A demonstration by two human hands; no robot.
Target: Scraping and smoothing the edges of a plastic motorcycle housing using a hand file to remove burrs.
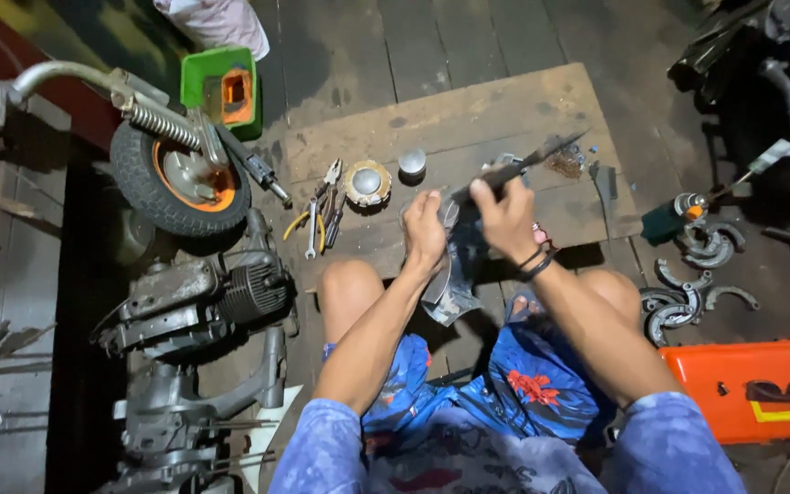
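Observation:
I sit on the floor with my knees up, facing a wooden board point(505, 101). My left hand point(424, 233) grips a grey metal engine part point(454, 279) held between my knees. My right hand point(503, 215) is closed around a long dark flat tool point(528, 163) that points up and to the right over the part. On the board lie pliers and a wrench point(320, 212), a round metal disc part point(367, 182) and a small silver cap point(411, 162).
A small wheel with an orange hub point(180, 178) and an engine block point(198, 302) lie at the left. A green box point(221, 87) stands behind them. Curved brake shoes point(688, 297) and an orange panel point(761, 389) are at the right, a dark vehicle frame point(770, 82) beyond.

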